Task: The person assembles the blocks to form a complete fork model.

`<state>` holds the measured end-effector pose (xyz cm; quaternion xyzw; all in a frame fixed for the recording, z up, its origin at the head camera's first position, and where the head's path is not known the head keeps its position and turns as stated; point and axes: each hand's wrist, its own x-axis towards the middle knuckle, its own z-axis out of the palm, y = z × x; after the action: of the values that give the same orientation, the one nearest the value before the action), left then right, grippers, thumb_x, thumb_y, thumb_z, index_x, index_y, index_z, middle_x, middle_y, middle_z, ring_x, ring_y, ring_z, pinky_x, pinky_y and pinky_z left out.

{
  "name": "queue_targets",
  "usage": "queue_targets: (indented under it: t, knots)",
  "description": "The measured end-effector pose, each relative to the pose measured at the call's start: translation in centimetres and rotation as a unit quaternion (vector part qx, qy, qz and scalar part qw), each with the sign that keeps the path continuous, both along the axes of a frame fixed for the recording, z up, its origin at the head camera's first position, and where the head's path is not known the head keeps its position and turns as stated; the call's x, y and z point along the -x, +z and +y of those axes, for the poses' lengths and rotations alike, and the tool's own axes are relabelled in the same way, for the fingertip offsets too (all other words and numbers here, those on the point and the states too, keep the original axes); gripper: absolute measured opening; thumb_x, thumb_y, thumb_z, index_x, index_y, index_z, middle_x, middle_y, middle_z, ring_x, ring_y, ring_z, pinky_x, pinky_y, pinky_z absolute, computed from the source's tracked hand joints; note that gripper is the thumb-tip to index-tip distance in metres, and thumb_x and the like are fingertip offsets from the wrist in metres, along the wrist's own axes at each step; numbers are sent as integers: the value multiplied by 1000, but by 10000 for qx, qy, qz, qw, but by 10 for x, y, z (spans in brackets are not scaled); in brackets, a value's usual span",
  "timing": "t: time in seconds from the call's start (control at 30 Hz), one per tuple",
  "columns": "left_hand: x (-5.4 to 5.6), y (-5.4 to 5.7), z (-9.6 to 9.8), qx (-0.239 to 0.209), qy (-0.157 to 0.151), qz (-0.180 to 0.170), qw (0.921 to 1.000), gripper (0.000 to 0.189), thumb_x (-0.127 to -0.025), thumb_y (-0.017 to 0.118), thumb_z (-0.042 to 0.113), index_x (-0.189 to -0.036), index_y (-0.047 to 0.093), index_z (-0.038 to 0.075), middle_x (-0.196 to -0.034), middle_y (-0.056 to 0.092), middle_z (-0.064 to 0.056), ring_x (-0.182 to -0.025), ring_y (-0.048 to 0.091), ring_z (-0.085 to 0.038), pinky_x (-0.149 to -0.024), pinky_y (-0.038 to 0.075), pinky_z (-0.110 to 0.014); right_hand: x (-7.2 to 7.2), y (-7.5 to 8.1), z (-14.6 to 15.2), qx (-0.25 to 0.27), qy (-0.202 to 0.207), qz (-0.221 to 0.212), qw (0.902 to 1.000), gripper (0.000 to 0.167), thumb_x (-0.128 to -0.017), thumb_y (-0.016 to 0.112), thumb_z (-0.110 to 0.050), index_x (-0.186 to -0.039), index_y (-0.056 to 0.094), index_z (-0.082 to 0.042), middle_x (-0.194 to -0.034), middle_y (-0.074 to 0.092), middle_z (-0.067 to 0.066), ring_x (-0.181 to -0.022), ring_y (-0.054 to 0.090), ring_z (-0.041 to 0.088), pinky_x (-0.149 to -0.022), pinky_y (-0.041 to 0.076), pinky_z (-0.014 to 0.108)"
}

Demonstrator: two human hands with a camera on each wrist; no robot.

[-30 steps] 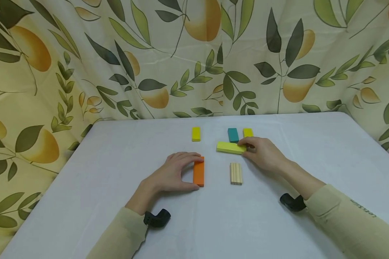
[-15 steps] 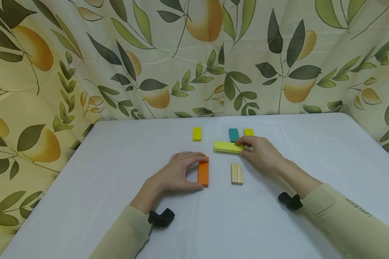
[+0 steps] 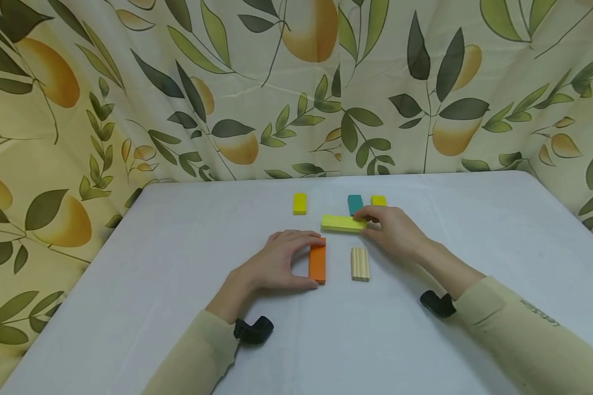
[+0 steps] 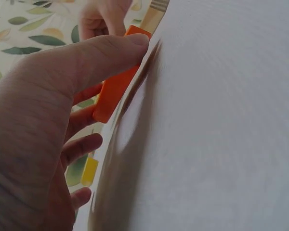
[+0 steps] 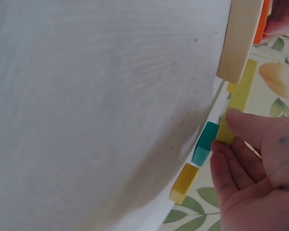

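Note:
My left hand (image 3: pixel 281 263) grips an orange block (image 3: pixel 318 262) by its two short ends, thumb at the near end and fingers at the far end. In the left wrist view the orange block (image 4: pixel 116 91) shows between thumb and fingers. With thumb and fingers my right hand (image 3: pixel 397 233) pinches the right end of a lime-yellow block (image 3: pixel 340 223), which lies crosswise. That lime-yellow block (image 5: pixel 241 94) points away from the hand in the right wrist view. Just in front of it is a grooved bare-wood block (image 3: pixel 360 264), to the right of the orange one.
Behind the hands, on the white-covered table (image 3: pixel 178 219), stand a yellow block (image 3: pixel 300 203), a teal block (image 3: pixel 355 204) and another yellow block (image 3: pixel 378 201), partly hidden by my right hand. A leaf-and-fruit patterned curtain (image 3: pixel 296 109) hangs behind the table.
My left hand has moved the orange block rightward, closer to the bare-wood block. My right hand has shifted the lime-yellow block a little to the left. The other blocks stay put.

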<state>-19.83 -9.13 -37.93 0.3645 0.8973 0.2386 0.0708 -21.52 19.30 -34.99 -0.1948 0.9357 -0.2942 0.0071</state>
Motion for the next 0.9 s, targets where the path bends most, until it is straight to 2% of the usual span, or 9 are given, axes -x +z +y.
queue_targets:
  t: [0.9]
  knots:
    - [2,4,21,56,-30,-81,9999,73,-83,76,52,-148,50,30,-153,43,12,-143,32,-16,-118,16,-48,6,3,-13,49,144,92,9998,29,-91,66,5,-120,68,1,-123,67,17,-120,59,38,-103,44,55]
